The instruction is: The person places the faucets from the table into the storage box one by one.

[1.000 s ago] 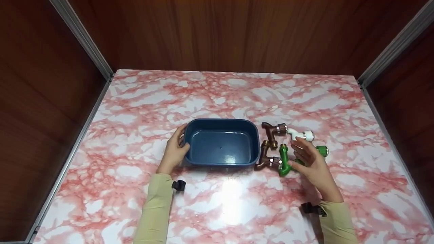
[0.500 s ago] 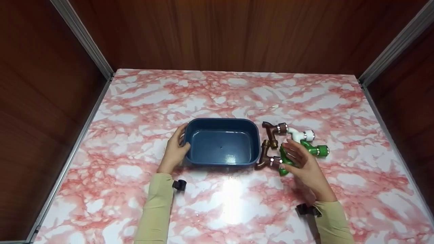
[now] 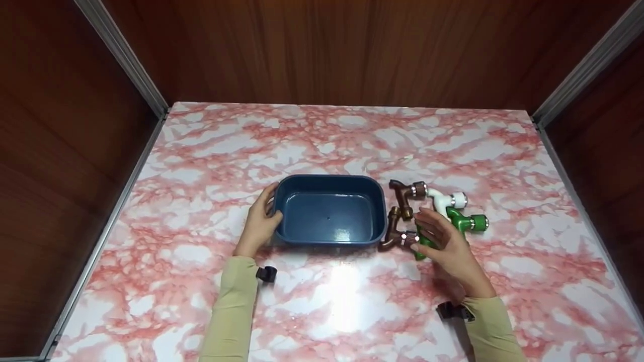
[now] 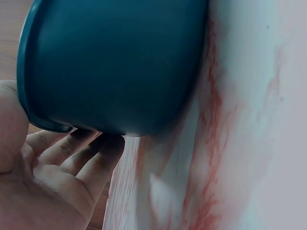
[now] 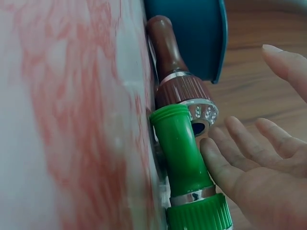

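A deep blue rectangular plastic box (image 3: 329, 244) stands on the table. My left hand (image 3: 260, 221) grips its left side, thumb at the rim and fingers along the outer wall; in the left wrist view the fingertips touch the blue box (image 4: 115, 67). My right hand (image 3: 448, 246) hovers over a green tap (image 3: 421, 253), fingers spread and holding nothing, partly hiding it. In the right wrist view this green tap (image 5: 180, 148) lies beside the fingertips. One brown tap (image 3: 392, 231) lies against the box's right side. Another brown tap (image 3: 402, 198), a white tap (image 3: 443, 201) and a second green tap (image 3: 460, 221) lie close by.
The pink and white marbled table (image 3: 332, 136) is enclosed by a dark wood back panel (image 3: 342, 55) and side panels with metal edge strips (image 3: 121, 55). A black wrist strap (image 3: 266, 274) sits by each sleeve.
My right hand has shifted left from beside the white and green taps to over the nearer green tap, uncovering the farther green one. My left hand and the box stay put.
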`<control>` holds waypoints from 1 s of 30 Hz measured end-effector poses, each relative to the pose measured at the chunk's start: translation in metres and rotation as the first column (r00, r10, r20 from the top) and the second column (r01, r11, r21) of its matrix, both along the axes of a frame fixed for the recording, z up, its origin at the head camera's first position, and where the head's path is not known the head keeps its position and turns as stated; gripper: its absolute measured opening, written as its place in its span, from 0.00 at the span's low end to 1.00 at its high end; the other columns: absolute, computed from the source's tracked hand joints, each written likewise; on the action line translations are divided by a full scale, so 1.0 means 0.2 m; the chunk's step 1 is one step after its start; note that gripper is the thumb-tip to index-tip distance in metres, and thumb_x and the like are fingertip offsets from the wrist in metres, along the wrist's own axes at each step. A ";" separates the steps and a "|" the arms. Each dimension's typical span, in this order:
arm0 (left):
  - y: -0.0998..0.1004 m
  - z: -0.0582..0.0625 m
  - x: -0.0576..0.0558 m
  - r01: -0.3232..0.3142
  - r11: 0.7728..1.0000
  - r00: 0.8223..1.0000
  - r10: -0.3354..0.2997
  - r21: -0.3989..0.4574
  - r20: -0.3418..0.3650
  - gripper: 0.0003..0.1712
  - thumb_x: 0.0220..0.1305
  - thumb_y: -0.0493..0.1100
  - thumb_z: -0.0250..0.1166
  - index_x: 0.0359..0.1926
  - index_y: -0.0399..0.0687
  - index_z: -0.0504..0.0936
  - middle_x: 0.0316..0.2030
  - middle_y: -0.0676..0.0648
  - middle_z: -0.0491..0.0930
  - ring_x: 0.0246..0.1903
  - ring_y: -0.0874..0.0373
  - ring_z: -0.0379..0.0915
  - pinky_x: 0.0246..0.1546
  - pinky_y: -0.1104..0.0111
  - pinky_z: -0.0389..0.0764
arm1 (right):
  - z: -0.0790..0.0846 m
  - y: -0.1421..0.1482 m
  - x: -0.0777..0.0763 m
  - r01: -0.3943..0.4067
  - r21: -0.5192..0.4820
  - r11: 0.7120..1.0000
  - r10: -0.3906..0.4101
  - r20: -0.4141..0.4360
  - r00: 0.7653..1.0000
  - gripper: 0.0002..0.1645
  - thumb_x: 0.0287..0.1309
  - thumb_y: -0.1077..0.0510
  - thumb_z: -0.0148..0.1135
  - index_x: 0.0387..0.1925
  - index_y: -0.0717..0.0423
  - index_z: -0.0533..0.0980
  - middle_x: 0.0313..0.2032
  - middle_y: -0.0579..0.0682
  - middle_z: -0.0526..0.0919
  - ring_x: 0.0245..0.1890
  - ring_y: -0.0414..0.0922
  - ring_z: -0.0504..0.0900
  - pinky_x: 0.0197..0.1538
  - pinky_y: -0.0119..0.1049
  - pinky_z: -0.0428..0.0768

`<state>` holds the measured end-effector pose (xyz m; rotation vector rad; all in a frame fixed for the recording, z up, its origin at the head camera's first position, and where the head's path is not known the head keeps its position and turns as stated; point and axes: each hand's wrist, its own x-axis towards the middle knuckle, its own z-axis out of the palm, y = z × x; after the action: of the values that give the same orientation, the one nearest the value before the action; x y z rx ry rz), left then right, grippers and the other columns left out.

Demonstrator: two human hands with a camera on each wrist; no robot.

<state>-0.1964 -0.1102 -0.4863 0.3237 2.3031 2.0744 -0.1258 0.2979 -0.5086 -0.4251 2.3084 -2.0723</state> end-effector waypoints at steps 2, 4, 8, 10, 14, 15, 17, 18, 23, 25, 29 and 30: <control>0.00 0.00 0.00 0.001 1.000 1.000 -0.001 0.004 0.004 0.38 0.55 0.19 0.48 0.70 0.30 0.57 0.64 0.28 0.62 0.62 0.35 0.61 0.56 0.48 0.69 | 0.00 0.00 0.00 -0.007 0.006 1.000 0.007 -0.005 1.000 0.47 0.49 0.75 0.66 0.70 0.64 0.57 0.63 0.72 0.62 0.64 0.63 0.61 0.66 0.43 0.63; 0.00 0.00 0.00 0.003 1.000 1.000 -0.003 0.009 0.006 0.38 0.55 0.19 0.48 0.70 0.30 0.57 0.64 0.28 0.62 0.62 0.35 0.61 0.57 0.48 0.68 | 0.00 -0.01 0.00 -0.007 0.008 1.000 0.007 0.002 1.000 0.47 0.48 0.75 0.66 0.70 0.64 0.57 0.64 0.70 0.63 0.64 0.62 0.62 0.66 0.42 0.62; 0.00 -0.01 0.00 0.006 1.000 1.000 -0.006 0.015 0.007 0.38 0.55 0.19 0.48 0.70 0.30 0.57 0.64 0.28 0.62 0.62 0.35 0.61 0.57 0.47 0.68 | -0.01 -0.01 0.00 -0.010 0.011 1.000 0.010 0.021 1.000 0.48 0.47 0.76 0.66 0.69 0.62 0.58 0.64 0.68 0.63 0.65 0.61 0.61 0.66 0.40 0.61; 0.00 -0.01 0.00 0.005 1.000 1.000 -0.005 0.016 0.006 0.38 0.55 0.19 0.48 0.70 0.31 0.57 0.63 0.28 0.62 0.62 0.35 0.61 0.57 0.47 0.68 | -0.01 -0.02 0.00 -0.013 0.010 1.000 0.013 0.029 0.999 0.49 0.46 0.76 0.66 0.70 0.62 0.58 0.64 0.67 0.63 0.65 0.61 0.60 0.67 0.40 0.61; 0.00 -0.01 -0.01 0.001 1.000 1.000 -0.001 0.025 -0.001 0.38 0.55 0.19 0.48 0.69 0.30 0.57 0.63 0.28 0.62 0.61 0.34 0.62 0.56 0.47 0.68 | -0.02 -0.01 0.00 -0.028 0.015 0.999 0.027 0.034 0.999 0.50 0.45 0.78 0.65 0.70 0.62 0.56 0.65 0.68 0.62 0.66 0.62 0.59 0.67 0.39 0.59; 0.00 -0.01 -0.01 0.001 1.000 1.000 -0.001 0.028 -0.001 0.38 0.55 0.19 0.48 0.69 0.30 0.57 0.63 0.27 0.62 0.61 0.34 0.62 0.56 0.46 0.68 | -0.02 -0.01 0.00 -0.030 0.017 0.999 0.030 0.035 0.999 0.50 0.46 0.78 0.65 0.70 0.62 0.56 0.65 0.68 0.62 0.66 0.61 0.59 0.67 0.40 0.59; 0.00 -0.02 -0.01 0.002 0.999 1.000 -0.002 0.033 0.000 0.38 0.55 0.19 0.48 0.69 0.30 0.57 0.63 0.28 0.62 0.61 0.34 0.62 0.56 0.46 0.68 | -0.02 -0.01 0.00 -0.034 0.016 0.999 0.033 0.037 0.999 0.50 0.46 0.78 0.65 0.70 0.62 0.57 0.65 0.68 0.62 0.66 0.61 0.59 0.67 0.40 0.59; 0.00 -0.02 -0.01 0.001 0.999 1.000 -0.001 0.032 0.000 0.38 0.55 0.19 0.49 0.69 0.30 0.57 0.63 0.28 0.62 0.61 0.34 0.62 0.56 0.46 0.68 | -0.01 -0.01 0.00 -0.034 0.015 0.999 0.034 0.040 0.999 0.50 0.46 0.78 0.65 0.70 0.61 0.57 0.65 0.67 0.62 0.66 0.60 0.59 0.67 0.40 0.59; 0.00 -0.01 -0.01 -0.005 1.000 1.000 0.005 0.030 0.007 0.38 0.55 0.19 0.49 0.69 0.30 0.58 0.64 0.28 0.62 0.62 0.35 0.61 0.57 0.47 0.68 | -0.01 0.00 0.01 -0.041 0.016 0.999 0.040 0.046 0.998 0.49 0.46 0.77 0.66 0.70 0.62 0.57 0.65 0.67 0.62 0.66 0.60 0.60 0.67 0.40 0.59; 0.00 -0.01 -0.01 -0.007 1.000 1.000 0.007 0.030 0.007 0.38 0.55 0.19 0.49 0.69 0.30 0.58 0.64 0.28 0.61 0.62 0.35 0.61 0.57 0.47 0.68 | -0.01 0.00 0.01 -0.043 0.013 0.999 0.042 0.050 0.998 0.49 0.46 0.77 0.66 0.70 0.62 0.56 0.65 0.67 0.62 0.66 0.60 0.59 0.67 0.40 0.59; 0.00 -0.01 -0.01 -0.005 0.999 1.000 0.005 0.032 0.009 0.38 0.55 0.19 0.49 0.69 0.31 0.58 0.64 0.28 0.61 0.62 0.35 0.60 0.58 0.47 0.67 | -0.01 0.00 0.01 -0.042 0.012 0.999 0.042 0.051 0.998 0.50 0.45 0.76 0.66 0.70 0.64 0.56 0.65 0.68 0.62 0.66 0.61 0.59 0.67 0.40 0.60; 0.00 -0.01 0.00 -0.004 1.000 1.000 0.004 0.029 0.012 0.38 0.55 0.19 0.49 0.70 0.31 0.58 0.65 0.29 0.61 0.62 0.35 0.60 0.58 0.47 0.68 | -0.01 0.01 0.01 -0.041 0.014 0.999 0.040 0.051 0.998 0.50 0.45 0.76 0.66 0.70 0.64 0.55 0.65 0.68 0.62 0.66 0.61 0.60 0.67 0.40 0.60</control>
<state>-0.1974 -0.1107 -0.4883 0.3067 2.2703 2.1077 -0.1244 0.2990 -0.5106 -0.4098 2.2658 -2.0222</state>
